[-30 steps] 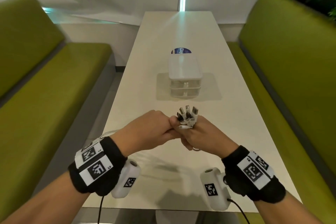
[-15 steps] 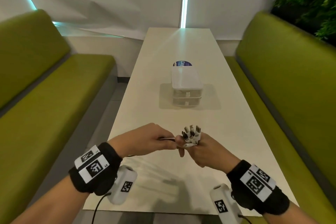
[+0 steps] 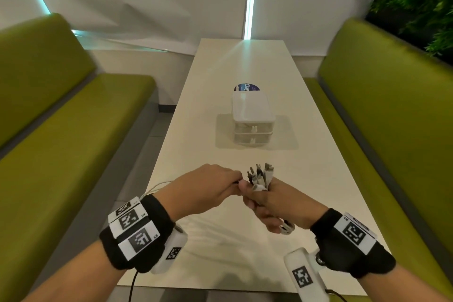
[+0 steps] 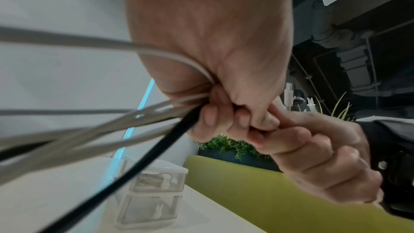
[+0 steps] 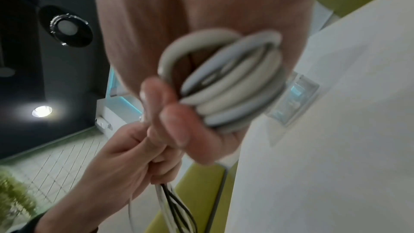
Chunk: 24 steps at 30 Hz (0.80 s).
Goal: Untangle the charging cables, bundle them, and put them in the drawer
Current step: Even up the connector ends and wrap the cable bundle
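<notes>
My right hand (image 3: 263, 200) grips a bundle of charging cables (image 3: 259, 176); several plug ends stick up above the fist. In the right wrist view the white cable loops (image 5: 226, 84) lie coiled in that palm, under curled fingers. My left hand (image 3: 215, 185) sits right beside it, fingers curled round the loose strands (image 4: 143, 116), white ones and a black one, which trail off past my left wrist. The small clear drawer unit (image 3: 252, 127) stands farther up the white table (image 3: 306, 167); both its drawers look closed.
Green benches (image 3: 73, 130) run along both sides of the long table. A round blue label (image 3: 247, 87) lies just behind the drawer unit. Plants (image 3: 416, 0) fill the far right corner. A white wall closes the far end.
My view has tilted up, so the hands sit lower in frame. The left hand has drawn back slightly, then closed in beside the right hand again, still holding the strands.
</notes>
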Each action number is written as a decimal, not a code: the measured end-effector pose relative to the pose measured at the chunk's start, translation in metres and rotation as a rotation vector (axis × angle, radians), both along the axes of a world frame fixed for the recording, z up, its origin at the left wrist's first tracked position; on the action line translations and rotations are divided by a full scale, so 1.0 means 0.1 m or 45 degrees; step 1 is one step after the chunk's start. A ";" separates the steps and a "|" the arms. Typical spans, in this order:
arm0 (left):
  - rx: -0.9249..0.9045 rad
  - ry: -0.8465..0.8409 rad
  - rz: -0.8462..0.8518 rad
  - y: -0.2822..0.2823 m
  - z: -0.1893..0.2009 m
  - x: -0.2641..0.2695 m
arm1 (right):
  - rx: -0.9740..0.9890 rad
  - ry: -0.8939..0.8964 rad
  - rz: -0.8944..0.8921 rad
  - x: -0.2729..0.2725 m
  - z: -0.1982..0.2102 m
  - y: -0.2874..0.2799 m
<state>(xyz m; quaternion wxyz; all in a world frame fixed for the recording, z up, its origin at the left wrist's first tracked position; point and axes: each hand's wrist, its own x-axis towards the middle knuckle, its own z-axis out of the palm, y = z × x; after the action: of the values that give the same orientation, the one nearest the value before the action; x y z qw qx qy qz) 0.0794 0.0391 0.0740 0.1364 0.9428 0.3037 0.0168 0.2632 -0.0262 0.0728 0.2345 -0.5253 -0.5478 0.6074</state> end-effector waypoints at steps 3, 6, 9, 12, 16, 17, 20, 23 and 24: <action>-0.120 -0.044 0.061 0.07 -0.02 -0.02 | 0.046 -0.106 -0.042 0.00 0.04 0.06; -0.354 -0.035 0.146 0.12 -0.09 -0.12 | 0.169 -0.322 0.016 0.03 0.08 0.07; -0.705 -0.257 0.268 0.11 -0.13 -0.19 | 0.206 -0.313 0.047 0.06 0.10 0.07; -0.832 -0.394 0.361 0.10 -0.14 -0.23 | 0.239 -0.241 -0.129 0.07 0.00 0.10; -0.750 -0.575 0.465 -0.02 -0.23 -0.15 | 0.207 0.101 -0.437 0.06 -0.17 0.11; -0.708 -0.667 0.499 -0.06 -0.26 -0.10 | 0.205 0.189 -0.458 0.04 -0.20 0.11; -0.617 -0.929 0.612 -0.22 -0.36 0.07 | 0.146 0.424 -0.512 -0.08 -0.22 0.11; -0.709 -1.100 0.772 -0.34 -0.41 0.22 | 0.064 0.578 -0.601 -0.18 -0.20 0.12; -0.731 -1.128 0.802 -0.36 -0.41 0.25 | 0.082 0.576 -0.627 -0.20 -0.20 0.13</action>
<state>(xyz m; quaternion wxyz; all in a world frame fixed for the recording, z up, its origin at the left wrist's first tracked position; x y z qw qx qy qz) 0.1048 0.0034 0.0331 0.4866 0.6368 0.4745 0.3642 0.2428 -0.0135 0.0530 0.5065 -0.4861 -0.3575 0.6160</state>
